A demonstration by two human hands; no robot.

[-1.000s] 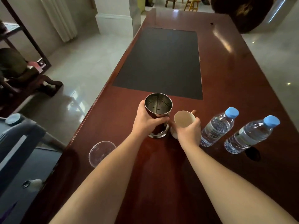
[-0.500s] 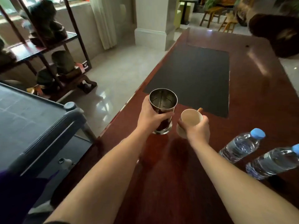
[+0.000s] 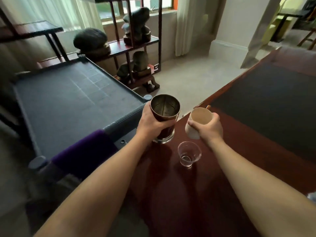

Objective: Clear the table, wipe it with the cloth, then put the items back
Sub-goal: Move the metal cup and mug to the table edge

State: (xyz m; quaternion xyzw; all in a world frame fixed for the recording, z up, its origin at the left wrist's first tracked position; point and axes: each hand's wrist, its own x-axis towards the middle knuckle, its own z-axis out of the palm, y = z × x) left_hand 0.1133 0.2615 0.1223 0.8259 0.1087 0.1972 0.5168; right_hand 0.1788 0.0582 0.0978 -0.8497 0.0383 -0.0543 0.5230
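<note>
Gripping an empty steel canister [image 3: 165,115] in my left hand [image 3: 152,123] and an empty cup [image 3: 198,122] in my right hand [image 3: 207,130], above a dry glass [image 3: 189,153] near the table's [image 3: 239,168] left edge.

Left of the hands, the dark cart tray [image 3: 68,103] lies open. A clear glass cup [image 3: 189,153] stands just below them on the counter [image 3: 230,165].

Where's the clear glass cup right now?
Head view, lower centre: the clear glass cup stands upright on the wooden table near its left edge, just below the white cup in the right hand.
</note>
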